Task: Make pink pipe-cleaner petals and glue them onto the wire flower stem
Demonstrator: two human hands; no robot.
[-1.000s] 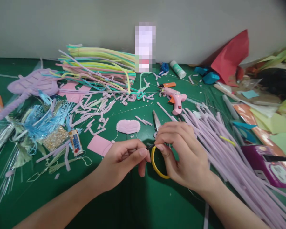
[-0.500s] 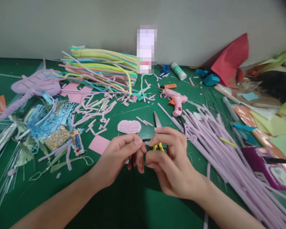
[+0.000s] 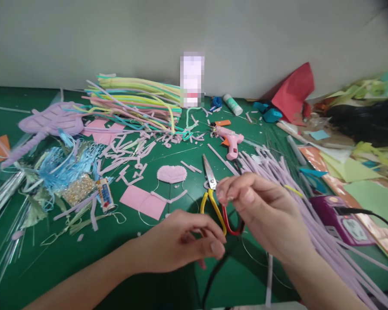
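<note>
My left hand (image 3: 184,239) hovers low over the green table, fingers loosely bent and thumb apart, with nothing visible in it. A black cable (image 3: 215,272) hangs just past its fingertips. Higher and to the right, my right hand (image 3: 265,211) has thumb and fingertips pinched together; anything between them is too small to make out. Behind and below that hand lie scissors (image 3: 210,174) with yellow and red handles, partly covered by its fingers. A fuzzy lilac piece (image 3: 171,174) with thin wire loops rests beyond my left hand, beside a pink paper square (image 3: 142,202).
Lilac pipe cleaners (image 3: 297,219) spread along the right, near a purple box (image 3: 339,221). A pink glue gun (image 3: 229,140) lies further back. Cut scraps (image 3: 129,150), blue tassels (image 3: 64,161) and a multicoloured pipe-cleaner bundle (image 3: 132,99) cover the left side.
My hands have parted and the black cable has left their fingers, dropping lower. My left hand moved down and loosened; my right hand shifted right. More of the scissors and wire loops shows.
</note>
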